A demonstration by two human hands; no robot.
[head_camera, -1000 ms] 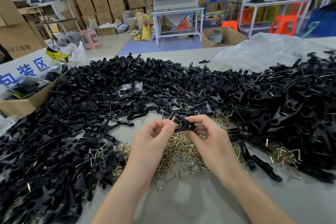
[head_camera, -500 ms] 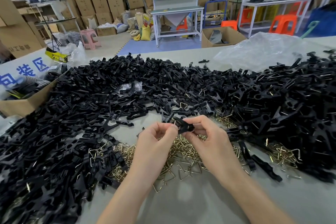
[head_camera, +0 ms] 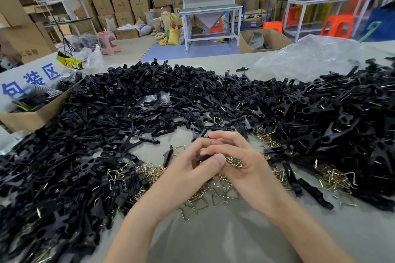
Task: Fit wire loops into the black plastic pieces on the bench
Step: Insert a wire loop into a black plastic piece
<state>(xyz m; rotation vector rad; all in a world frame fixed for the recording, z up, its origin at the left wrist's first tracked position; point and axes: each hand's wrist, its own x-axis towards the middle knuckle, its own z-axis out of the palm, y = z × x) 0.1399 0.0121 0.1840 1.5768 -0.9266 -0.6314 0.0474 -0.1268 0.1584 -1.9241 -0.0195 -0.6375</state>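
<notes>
Your left hand (head_camera: pixel 188 168) and right hand (head_camera: pixel 243 164) are pressed together at mid-frame, the left pinching a black plastic piece (head_camera: pixel 203 157) between thumb and curled fingers, while the right's fingers fold over the top so you cannot tell whether it grips too. Just beneath and beside them lie the wire loops (head_camera: pixel 213 196), ringed left, top and right by the heap of black pieces (head_camera: pixel 149 96). Bare bench (head_camera: pixel 213 239) opens only toward the lower edge, with a cardboard box (head_camera: pixel 32 117) at the left edge and a clear plastic bag (head_camera: pixel 310 57) at upper right.
</notes>
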